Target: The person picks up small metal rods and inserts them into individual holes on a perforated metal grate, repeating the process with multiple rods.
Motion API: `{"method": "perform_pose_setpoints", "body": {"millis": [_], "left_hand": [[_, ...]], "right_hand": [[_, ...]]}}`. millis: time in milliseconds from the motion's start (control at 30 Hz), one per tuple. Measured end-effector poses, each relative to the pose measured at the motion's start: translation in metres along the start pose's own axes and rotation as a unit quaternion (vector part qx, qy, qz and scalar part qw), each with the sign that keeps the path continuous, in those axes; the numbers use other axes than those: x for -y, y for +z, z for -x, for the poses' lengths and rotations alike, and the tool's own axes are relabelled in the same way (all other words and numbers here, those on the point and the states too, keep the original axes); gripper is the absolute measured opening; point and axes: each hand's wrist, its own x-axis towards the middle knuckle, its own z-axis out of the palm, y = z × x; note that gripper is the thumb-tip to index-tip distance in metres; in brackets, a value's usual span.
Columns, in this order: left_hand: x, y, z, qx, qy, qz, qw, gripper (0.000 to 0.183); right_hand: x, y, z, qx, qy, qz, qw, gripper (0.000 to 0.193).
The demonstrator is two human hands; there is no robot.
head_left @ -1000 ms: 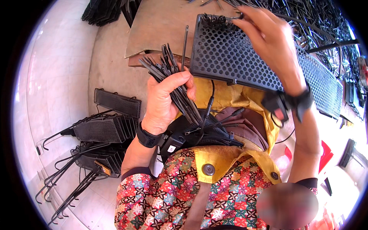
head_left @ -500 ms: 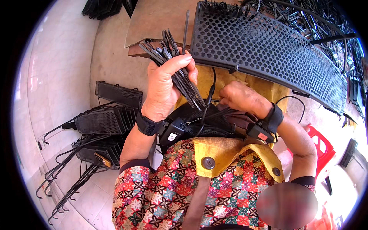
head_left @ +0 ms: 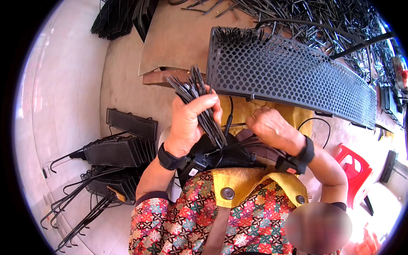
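Note:
My left hand [head_left: 187, 121] is closed round a bundle of thin dark strips [head_left: 207, 123], which fans out above the thumb and slants down to the right. My right hand [head_left: 272, 128] is closed, fingers curled in, just right of the bundle. A thin dark line reaches its fingertips; whether it is a strip in the pinch I cannot make out. Beyond both hands a long black perforated rack [head_left: 293, 74] lies tilted on the table. Short dark pieces [head_left: 242, 37] stand in a cluster along its far left edge.
Loose dark strips [head_left: 297, 25] are heaped behind the rack on the table [head_left: 170, 38]. Black perforated racks with hooked rods [head_left: 114, 153] stack on the floor at left. A red plastic stool [head_left: 355, 170] stands at right. A black cable [head_left: 230, 112] hangs between my hands.
The view has shifted, so rack and hands sit lower in it. A single strip that stuck up beside the left thumb no longer stands out from the bundle. My right hand stays closed.

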Motion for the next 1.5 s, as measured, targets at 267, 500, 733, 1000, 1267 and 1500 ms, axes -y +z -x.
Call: {"method": "perform_pose_setpoints", "body": {"millis": [267, 500, 733, 1000, 1267, 1500], "left_hand": [[0.007, 0.018, 0.006, 0.025, -0.046, -0.026, 0.998, 0.017], [0.009, 0.031, 0.003, 0.025, -0.057, -0.02, 0.998, 0.017], [0.012, 0.033, 0.003, 0.016, -0.055, -0.013, 0.998, 0.017], [0.015, 0.029, 0.001, 0.023, -0.057, -0.003, 0.998, 0.016], [0.014, 0.031, 0.001, 0.025, -0.059, 0.005, 0.998, 0.015], [0.014, 0.032, 0.0, 0.027, -0.048, 0.001, 0.998, 0.014]], "right_hand": [[0.011, -0.092, 0.022, -0.246, 0.075, -0.083, 0.963, 0.013], [-0.021, -0.116, -0.018, -0.418, 0.134, -0.056, 0.897, 0.008], [-0.05, -0.109, -0.054, -0.42, 0.087, -0.02, 0.903, 0.007], [-0.055, -0.123, -0.086, -0.298, -0.005, 0.077, 0.951, 0.009], [-0.057, -0.114, -0.102, -0.229, -0.057, 0.106, 0.966, 0.017], [-0.034, -0.103, -0.074, -0.345, 0.098, -0.101, 0.928, 0.024]]}}
